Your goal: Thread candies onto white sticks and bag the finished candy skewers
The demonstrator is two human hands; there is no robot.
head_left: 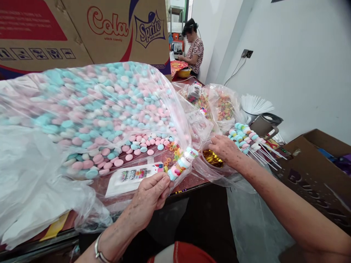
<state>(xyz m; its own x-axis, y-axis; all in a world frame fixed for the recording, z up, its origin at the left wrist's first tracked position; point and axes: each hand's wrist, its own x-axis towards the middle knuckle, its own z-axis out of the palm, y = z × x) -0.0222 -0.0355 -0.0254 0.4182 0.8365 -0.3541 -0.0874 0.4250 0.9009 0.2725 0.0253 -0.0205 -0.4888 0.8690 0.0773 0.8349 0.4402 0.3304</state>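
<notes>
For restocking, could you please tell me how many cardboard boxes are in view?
2: the Cola/Sprite printed box behind the candy bag at upper left, and an open brown box at the right edge. More may be hidden.

The big cardboard box (82, 33) carries the red word "Cola" and a blue "Sprite" badge, each with small "stick candy" print beneath, plus a row of handling symbols. The brown box (315, 175) shows dark letters beginning "BU". Print on the white packet (131, 177) is unreadable.
</notes>
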